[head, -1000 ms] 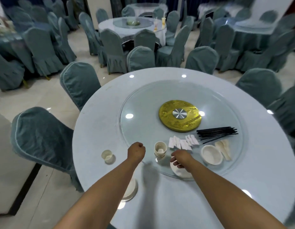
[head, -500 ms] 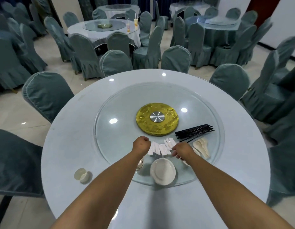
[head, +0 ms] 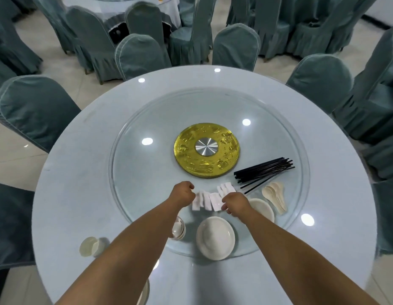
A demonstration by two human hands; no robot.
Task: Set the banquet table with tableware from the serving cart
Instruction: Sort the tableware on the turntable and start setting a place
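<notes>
Reaching over the glass turntable (head: 129,172), the right hand (head: 234,203) pinched one white napkin (head: 215,201) from the row while the clenched, empty left hand (head: 183,192) hovered beside it; lifting a single piece cleanly seemed wisest.

**Both hands at the napkin row on the glass turntable**

A round table (head: 85,172) carries a glass turntable (head: 147,172) with a gold disc (head: 186,150) at its middle. The left hand (head: 184,192) is a closed fist beside a row of white folded napkins (head: 205,200). The right hand (head: 235,203) curls its fingers onto the row's near end. Black chopsticks (head: 266,170) lie just right of them, pale spoons (head: 276,195) nearer. A plate (head: 215,237) sits by the rim, stacked cups (head: 179,230) beside the left forearm. 1 cup (head: 90,246) lies tipped on the cloth. Covered chairs (head: 34,111) ring the table.
</notes>
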